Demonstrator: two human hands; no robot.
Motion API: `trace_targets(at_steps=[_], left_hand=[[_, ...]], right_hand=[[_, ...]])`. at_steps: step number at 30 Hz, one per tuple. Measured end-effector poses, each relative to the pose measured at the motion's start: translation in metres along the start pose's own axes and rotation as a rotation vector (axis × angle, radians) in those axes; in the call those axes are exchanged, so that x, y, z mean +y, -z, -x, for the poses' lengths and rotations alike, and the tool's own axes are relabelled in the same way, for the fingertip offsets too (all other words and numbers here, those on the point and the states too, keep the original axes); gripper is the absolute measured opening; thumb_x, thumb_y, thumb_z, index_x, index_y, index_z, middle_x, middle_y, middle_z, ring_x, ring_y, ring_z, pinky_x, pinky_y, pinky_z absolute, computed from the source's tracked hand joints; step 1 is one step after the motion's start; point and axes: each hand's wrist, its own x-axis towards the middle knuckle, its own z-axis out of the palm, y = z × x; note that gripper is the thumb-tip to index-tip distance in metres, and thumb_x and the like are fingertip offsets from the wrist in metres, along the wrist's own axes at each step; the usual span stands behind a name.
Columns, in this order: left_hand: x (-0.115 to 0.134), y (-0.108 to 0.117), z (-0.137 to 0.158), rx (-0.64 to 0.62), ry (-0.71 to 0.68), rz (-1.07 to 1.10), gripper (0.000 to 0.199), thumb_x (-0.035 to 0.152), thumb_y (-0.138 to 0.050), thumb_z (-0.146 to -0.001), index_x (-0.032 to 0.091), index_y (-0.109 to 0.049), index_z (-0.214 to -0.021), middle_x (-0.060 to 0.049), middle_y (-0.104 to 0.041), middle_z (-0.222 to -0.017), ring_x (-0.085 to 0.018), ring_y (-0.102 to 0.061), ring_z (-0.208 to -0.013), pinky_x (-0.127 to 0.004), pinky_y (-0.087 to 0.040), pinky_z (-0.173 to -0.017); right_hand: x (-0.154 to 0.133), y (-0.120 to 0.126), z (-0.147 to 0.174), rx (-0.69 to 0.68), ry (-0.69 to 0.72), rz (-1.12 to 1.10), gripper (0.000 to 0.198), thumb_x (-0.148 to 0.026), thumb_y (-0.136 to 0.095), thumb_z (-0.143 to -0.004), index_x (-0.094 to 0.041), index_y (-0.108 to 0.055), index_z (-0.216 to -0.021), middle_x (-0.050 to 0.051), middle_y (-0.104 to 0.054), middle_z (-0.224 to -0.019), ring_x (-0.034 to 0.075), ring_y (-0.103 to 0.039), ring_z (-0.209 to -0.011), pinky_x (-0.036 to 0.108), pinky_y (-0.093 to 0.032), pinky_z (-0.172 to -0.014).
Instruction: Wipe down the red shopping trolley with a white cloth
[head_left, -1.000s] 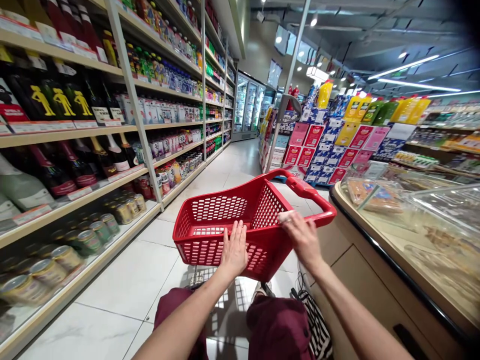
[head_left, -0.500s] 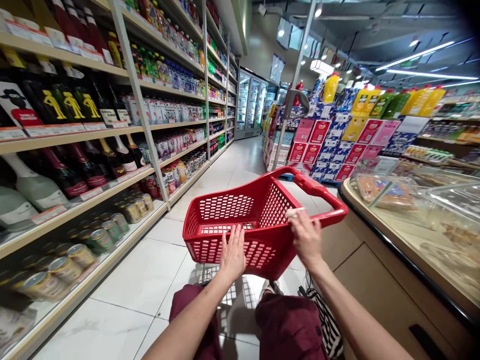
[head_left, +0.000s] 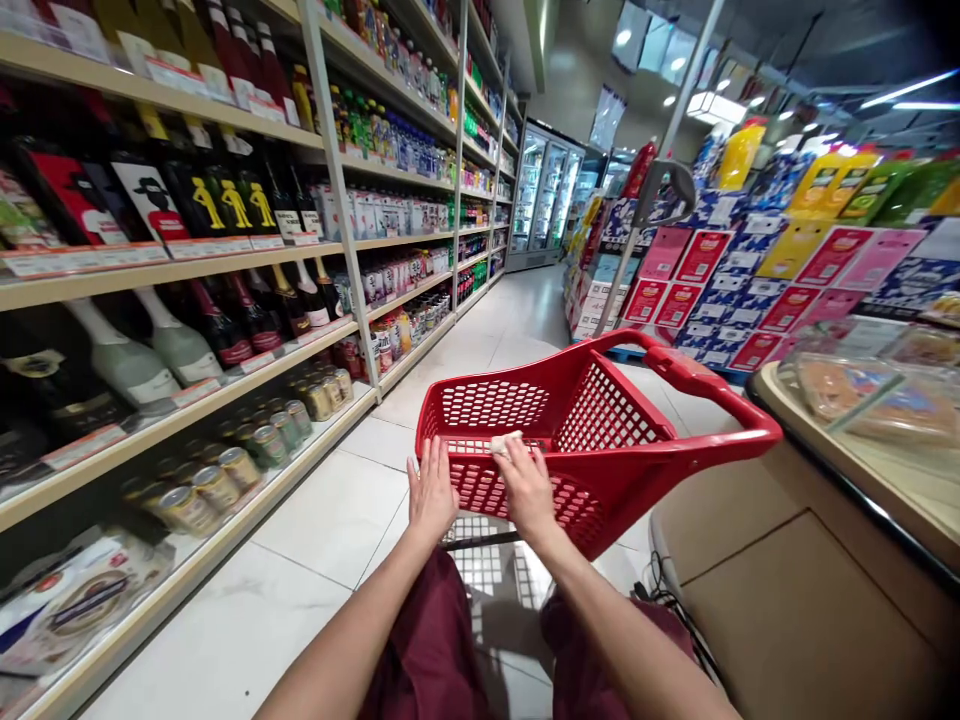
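A red plastic shopping cart (head_left: 645,480) with perforated walls stands in front of me, its handle loop pointing right. My left hand (head_left: 433,490) lies with fingers stretched out against the near side of the basket, close to its left end. Farther right along the same near rim is my right hand (head_left: 527,485). Its fingers are closed on a small white cloth (head_left: 506,441), pressed at the top of the rim. Most of the cloth is covered by the fingers. Inside the basket I see only the perforated floor and walls.
Shelves of bottles and cans (head_left: 262,330) line the left side. On the right, a counter (head_left: 817,520) carries packaged food (head_left: 862,390). Stacked drink cartons (head_left: 697,270) and a metal pole (head_left: 622,270) stand beyond the cart. Glass-door fridges (head_left: 544,190) are at the far end.
My right hand has slid left along the rim with the cloth, from near the handle to the basket's middle. My left hand has shifted toward the left end. The view has turned left.
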Motion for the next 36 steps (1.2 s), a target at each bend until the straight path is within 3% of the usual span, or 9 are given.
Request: trace_targets(at_steps=[3,8,14,16,21,26,32,36], left_hand=[[-0.025,0.001,0.005,-0.02,0.102,-0.024,0.066,0.011,-0.04,-0.068,0.003,-0.022,-0.131,-0.017,-0.024,-0.14,-0.027,-0.016,-0.13,-0.053,-0.016,-0.102],[-0.043,0.0,0.016,-0.028,0.136,0.003,0.069,0.01,-0.042,-0.065,0.005,-0.023,-0.131,-0.018,-0.023,-0.14,-0.027,-0.015,-0.13,-0.052,-0.018,-0.102],[-0.042,0.005,0.021,-0.044,0.13,0.01,0.065,0.01,-0.042,-0.068,0.006,-0.023,-0.13,-0.018,-0.025,-0.139,-0.027,-0.016,-0.13,-0.052,-0.02,-0.102],[-0.042,0.007,0.023,-0.061,0.144,0.006,0.064,0.01,-0.042,-0.068,0.005,-0.025,-0.129,-0.019,-0.026,-0.139,-0.027,-0.016,-0.13,-0.052,-0.019,-0.102],[-0.039,0.008,0.028,-0.104,0.161,0.023,0.067,0.009,-0.044,-0.065,0.003,-0.026,-0.129,-0.019,-0.025,-0.139,-0.027,-0.017,-0.13,-0.051,-0.017,-0.103],[-0.026,0.01,0.022,-0.067,0.157,0.057,0.067,0.009,-0.043,-0.066,0.005,-0.024,-0.13,-0.018,-0.026,-0.139,-0.026,-0.016,-0.13,-0.051,-0.016,-0.103],[-0.003,0.008,0.018,-0.029,0.027,0.121,0.07,0.007,-0.041,-0.066,0.006,-0.02,-0.132,-0.017,-0.025,-0.14,-0.024,-0.015,-0.131,-0.051,-0.016,-0.104],[0.009,0.009,0.016,0.004,0.003,0.148,0.071,0.007,-0.04,-0.065,0.007,-0.018,-0.133,-0.016,-0.025,-0.14,-0.024,-0.014,-0.131,-0.051,-0.016,-0.104]], right_hand=[[-0.028,-0.014,-0.008,-0.029,0.06,-0.077,0.037,-0.006,-0.036,-0.081,-0.019,-0.057,-0.109,0.01,-0.05,-0.124,0.018,-0.039,-0.12,0.04,-0.025,-0.1],[-0.023,-0.018,-0.013,-0.003,-0.042,-0.078,0.04,-0.004,-0.033,-0.082,-0.018,-0.054,-0.113,0.013,-0.05,-0.124,0.019,-0.039,-0.12,0.043,-0.025,-0.099],[-0.085,-0.057,-0.017,-0.046,0.302,-0.242,0.027,-0.015,-0.041,-0.084,-0.017,-0.06,-0.103,0.008,-0.052,-0.122,0.019,-0.037,-0.121,0.04,-0.03,-0.099],[-0.092,-0.063,-0.007,-0.086,0.379,-0.252,0.025,-0.017,-0.042,-0.084,-0.018,-0.06,-0.102,0.005,-0.055,-0.119,0.018,-0.04,-0.118,0.037,-0.032,-0.099],[-0.066,-0.046,0.019,-0.125,0.373,-0.237,0.028,-0.011,-0.038,-0.084,-0.016,-0.061,-0.1,0.006,-0.063,-0.104,0.016,-0.05,-0.107,0.033,-0.039,-0.092],[-0.041,-0.026,0.012,-0.041,0.182,-0.211,0.033,-0.008,-0.037,-0.084,-0.017,-0.055,-0.111,0.008,-0.053,-0.12,0.02,-0.036,-0.121,0.041,-0.035,-0.095],[-0.032,-0.023,0.032,-0.096,0.234,-0.211,0.03,-0.01,-0.038,-0.085,-0.02,-0.059,-0.104,0.003,-0.061,-0.108,0.017,-0.047,-0.108,0.033,-0.042,-0.086],[-0.011,-0.01,0.028,-0.002,0.06,-0.144,0.033,-0.011,-0.04,-0.084,-0.016,-0.054,-0.113,0.01,-0.054,-0.118,0.021,-0.041,-0.112,0.038,-0.039,-0.089]])
